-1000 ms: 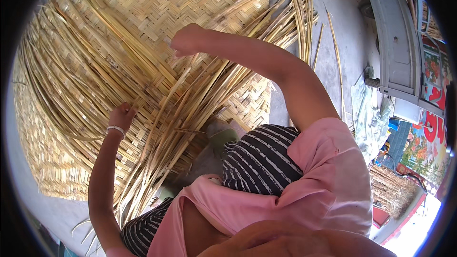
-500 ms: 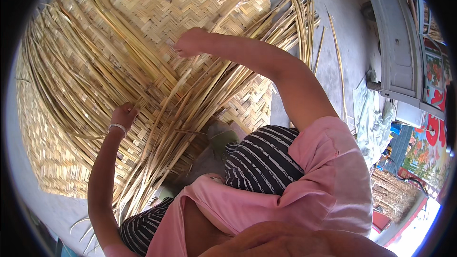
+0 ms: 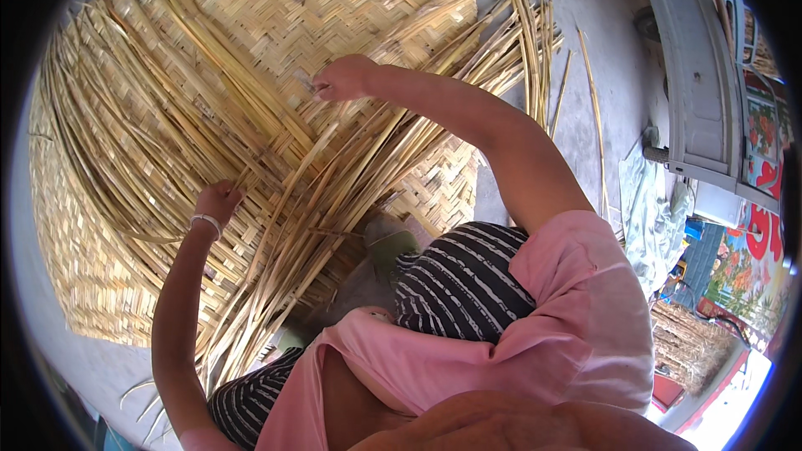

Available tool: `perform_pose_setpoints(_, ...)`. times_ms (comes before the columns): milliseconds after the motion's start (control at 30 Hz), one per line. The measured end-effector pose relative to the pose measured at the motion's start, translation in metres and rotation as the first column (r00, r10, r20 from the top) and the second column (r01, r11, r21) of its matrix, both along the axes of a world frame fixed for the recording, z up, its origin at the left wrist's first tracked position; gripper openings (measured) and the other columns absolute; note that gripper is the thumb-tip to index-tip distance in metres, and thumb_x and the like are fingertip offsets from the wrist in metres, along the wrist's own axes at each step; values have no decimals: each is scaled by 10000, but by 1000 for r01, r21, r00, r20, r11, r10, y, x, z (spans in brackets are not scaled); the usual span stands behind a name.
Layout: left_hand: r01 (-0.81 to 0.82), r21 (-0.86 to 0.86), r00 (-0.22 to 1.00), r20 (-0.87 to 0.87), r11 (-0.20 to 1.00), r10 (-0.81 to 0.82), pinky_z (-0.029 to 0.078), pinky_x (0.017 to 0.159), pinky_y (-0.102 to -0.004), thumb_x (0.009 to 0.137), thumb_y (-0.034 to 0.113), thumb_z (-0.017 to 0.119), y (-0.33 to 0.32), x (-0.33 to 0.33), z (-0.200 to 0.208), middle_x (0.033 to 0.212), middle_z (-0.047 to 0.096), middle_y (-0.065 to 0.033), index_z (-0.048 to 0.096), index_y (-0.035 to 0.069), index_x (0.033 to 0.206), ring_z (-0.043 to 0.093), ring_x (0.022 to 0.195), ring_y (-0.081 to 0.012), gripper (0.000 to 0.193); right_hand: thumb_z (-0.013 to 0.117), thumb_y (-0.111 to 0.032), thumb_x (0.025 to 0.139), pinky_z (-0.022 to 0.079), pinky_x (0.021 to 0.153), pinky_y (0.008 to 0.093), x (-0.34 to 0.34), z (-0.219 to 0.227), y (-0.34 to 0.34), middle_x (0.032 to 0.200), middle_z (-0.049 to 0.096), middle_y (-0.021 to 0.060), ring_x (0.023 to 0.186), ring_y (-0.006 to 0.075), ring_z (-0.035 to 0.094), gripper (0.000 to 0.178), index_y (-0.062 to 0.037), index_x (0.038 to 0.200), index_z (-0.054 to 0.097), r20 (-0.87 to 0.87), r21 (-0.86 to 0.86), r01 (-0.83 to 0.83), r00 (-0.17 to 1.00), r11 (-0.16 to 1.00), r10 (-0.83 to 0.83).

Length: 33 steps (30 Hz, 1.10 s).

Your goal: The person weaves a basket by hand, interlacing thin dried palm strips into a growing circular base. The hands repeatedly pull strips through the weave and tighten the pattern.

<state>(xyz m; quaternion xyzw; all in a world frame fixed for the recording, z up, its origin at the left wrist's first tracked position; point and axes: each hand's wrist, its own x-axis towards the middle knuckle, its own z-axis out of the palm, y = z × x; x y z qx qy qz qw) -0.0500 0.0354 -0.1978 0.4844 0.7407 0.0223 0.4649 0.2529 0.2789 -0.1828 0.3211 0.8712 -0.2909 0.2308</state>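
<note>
Under my hands spreads a woven mat (image 3: 309, 4) of pale tan strips in a zigzag pattern. Many long, unwoven dried strips (image 3: 138, 129) fan out over its left part. Others run diagonally in a loose bundle (image 3: 355, 179) from near my legs to the upper right. My left hand (image 3: 220, 198), a white band at its wrist, is closed around a strip where the two sets meet. Farther off, my right hand (image 3: 342, 79) is closed just above the mat. A small pale piece shows at its fingertips, too indistinct to name.
A few loose strips (image 3: 591, 100) lie on the grey concrete floor (image 3: 622, 67) to the right. Beyond them are clear plastic sheeting (image 3: 652, 209) and a grey metal vehicle side (image 3: 706, 100). My knee in striped trousers (image 3: 464, 284) rests close to the mat's near edge.
My right hand has shifted slightly right and nearer to me. A strip once blurred along the upper right of the mat now lies lower and sharp. My left hand stays put.
</note>
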Motion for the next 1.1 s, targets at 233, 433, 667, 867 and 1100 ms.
perform_pose_setpoints(233,-16,62,995,97,998,10,463,573,-279,923,267,673,-6,-16,-28,711,652,-20,705,-5,947,569,633,-86,275,569,-498,915,501,843,477,4,-48,11,1060,694,80,985,316,652,402,-205,1179,648,-257,174,-107,955,979,150)
perform_pose_setpoints(433,93,-55,991,-95,994,-98,488,665,-393,953,391,596,6,12,20,696,627,-87,681,15,869,569,625,-205,395,485,-464,972,500,790,489,-4,3,-11,936,681,93,910,325,650,353,-152,1079,613,76,181,-218,975,959,208)
perform_pose_setpoints(667,146,-66,981,-119,987,-153,485,714,-423,949,389,581,-10,27,18,766,633,-141,664,17,892,602,711,-282,386,479,-446,984,508,775,491,20,-8,-27,907,682,107,896,336,656,341,-136,1061,599,-16,219,-193,979,956,201)
perform_pose_setpoints(867,187,-72,974,-117,980,-195,487,739,-427,961,365,557,-10,28,22,796,647,-148,667,2,921,607,727,-287,382,479,-415,986,508,785,483,10,-2,-32,940,689,104,934,333,651,312,-147,1082,606,106,207,-249,967,946,231)
perform_pose_setpoints(1100,153,-65,981,-109,986,-159,513,807,-414,952,362,607,-32,9,53,931,707,-124,697,71,1101,670,859,-258,339,521,-328,964,514,801,469,13,-1,-28,958,670,113,937,323,649,261,-128,1097,624,86,304,-359,933,882,350)
